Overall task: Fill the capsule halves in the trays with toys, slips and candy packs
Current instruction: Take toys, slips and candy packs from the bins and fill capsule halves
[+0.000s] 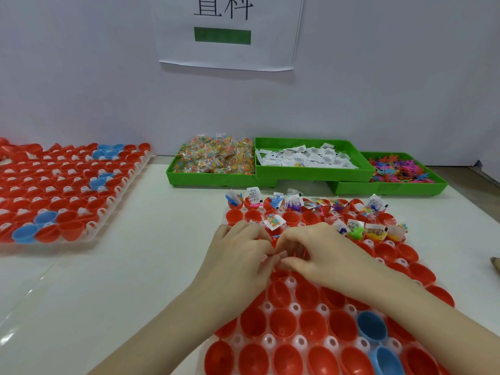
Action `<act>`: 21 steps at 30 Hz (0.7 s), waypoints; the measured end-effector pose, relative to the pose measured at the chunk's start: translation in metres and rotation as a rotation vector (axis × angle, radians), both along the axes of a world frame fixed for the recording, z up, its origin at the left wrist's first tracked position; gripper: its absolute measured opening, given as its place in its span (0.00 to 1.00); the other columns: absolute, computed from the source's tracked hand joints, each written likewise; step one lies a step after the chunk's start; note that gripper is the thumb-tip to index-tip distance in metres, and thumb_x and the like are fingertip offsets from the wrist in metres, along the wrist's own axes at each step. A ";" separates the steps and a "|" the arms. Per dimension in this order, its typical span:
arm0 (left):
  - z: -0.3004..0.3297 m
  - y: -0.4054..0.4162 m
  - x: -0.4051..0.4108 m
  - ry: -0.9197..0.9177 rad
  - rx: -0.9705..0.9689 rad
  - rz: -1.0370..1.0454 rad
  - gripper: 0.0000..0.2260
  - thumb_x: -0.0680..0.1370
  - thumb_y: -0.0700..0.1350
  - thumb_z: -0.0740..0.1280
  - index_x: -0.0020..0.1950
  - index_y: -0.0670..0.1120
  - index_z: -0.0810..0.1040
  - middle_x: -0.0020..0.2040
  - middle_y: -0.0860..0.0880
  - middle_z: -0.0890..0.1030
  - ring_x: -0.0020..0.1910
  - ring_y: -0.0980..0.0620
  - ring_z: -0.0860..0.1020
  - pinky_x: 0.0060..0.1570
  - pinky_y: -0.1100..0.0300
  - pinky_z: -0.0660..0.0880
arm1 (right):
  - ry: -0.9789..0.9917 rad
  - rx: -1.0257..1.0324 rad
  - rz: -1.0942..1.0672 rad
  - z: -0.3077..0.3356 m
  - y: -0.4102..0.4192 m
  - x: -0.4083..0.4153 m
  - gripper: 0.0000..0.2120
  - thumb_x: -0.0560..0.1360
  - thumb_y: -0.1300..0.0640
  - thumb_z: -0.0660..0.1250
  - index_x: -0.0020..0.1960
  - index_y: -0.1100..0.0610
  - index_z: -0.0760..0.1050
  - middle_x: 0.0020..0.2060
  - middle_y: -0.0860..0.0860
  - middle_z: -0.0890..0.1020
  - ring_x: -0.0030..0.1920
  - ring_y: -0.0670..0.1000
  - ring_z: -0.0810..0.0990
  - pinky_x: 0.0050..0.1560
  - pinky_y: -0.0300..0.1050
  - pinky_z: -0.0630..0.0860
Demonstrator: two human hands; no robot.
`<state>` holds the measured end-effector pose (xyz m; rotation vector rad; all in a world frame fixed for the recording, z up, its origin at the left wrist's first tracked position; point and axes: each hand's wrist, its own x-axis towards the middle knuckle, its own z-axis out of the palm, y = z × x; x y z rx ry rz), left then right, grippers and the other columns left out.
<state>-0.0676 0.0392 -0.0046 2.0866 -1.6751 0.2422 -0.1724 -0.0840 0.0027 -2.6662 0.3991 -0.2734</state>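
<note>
A white tray [292,307] in front of me holds red capsule halves and two blue ones [372,327]. Its far rows carry toys, slips and candy packs; one candy pack [273,221] lies just beyond my fingers. My left hand [240,253] and my right hand [316,250] meet over the tray's third row, fingers curled, pinching something small and pale between them [280,254]; what it is stays hidden. Three green bins stand behind: candy packs [216,158], paper slips [305,156], coloured toys [400,170].
A second tray [102,212] of red and blue capsule halves lies at the left on the white table. A paper sign [230,31] hangs on the wall behind. A brown object [495,263] pokes in at the right edge.
</note>
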 end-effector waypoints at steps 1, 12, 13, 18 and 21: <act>0.000 -0.001 0.001 -0.009 -0.002 -0.006 0.06 0.66 0.49 0.68 0.32 0.51 0.82 0.35 0.56 0.80 0.35 0.54 0.79 0.39 0.62 0.61 | -0.001 0.009 -0.004 0.000 0.000 0.000 0.06 0.70 0.53 0.70 0.47 0.48 0.77 0.30 0.39 0.75 0.35 0.40 0.75 0.40 0.40 0.74; -0.001 -0.005 0.014 -0.058 0.157 0.016 0.16 0.76 0.61 0.57 0.53 0.56 0.80 0.56 0.62 0.71 0.58 0.60 0.66 0.50 0.64 0.52 | 0.042 -0.010 0.014 0.007 0.001 -0.007 0.17 0.70 0.46 0.70 0.57 0.44 0.73 0.39 0.38 0.75 0.40 0.39 0.73 0.46 0.40 0.74; 0.002 -0.004 0.014 -0.073 0.157 0.015 0.19 0.75 0.63 0.56 0.51 0.55 0.81 0.55 0.61 0.72 0.57 0.59 0.68 0.51 0.62 0.53 | 0.033 -0.030 0.019 0.009 0.002 -0.009 0.18 0.70 0.45 0.69 0.58 0.44 0.72 0.39 0.38 0.74 0.41 0.39 0.73 0.46 0.40 0.73; 0.013 -0.001 0.016 -0.094 0.019 -0.003 0.19 0.68 0.61 0.58 0.35 0.51 0.84 0.39 0.57 0.81 0.40 0.55 0.80 0.42 0.58 0.68 | -0.029 -0.097 -0.010 0.021 -0.002 -0.021 0.20 0.67 0.37 0.62 0.57 0.42 0.73 0.41 0.36 0.76 0.41 0.35 0.73 0.46 0.34 0.72; 0.018 -0.005 0.027 0.010 -0.113 0.030 0.17 0.69 0.58 0.59 0.35 0.50 0.83 0.37 0.56 0.82 0.38 0.54 0.80 0.40 0.54 0.70 | -0.096 -0.102 -0.075 0.037 -0.019 -0.031 0.17 0.64 0.37 0.62 0.49 0.42 0.77 0.38 0.36 0.78 0.39 0.38 0.76 0.41 0.34 0.72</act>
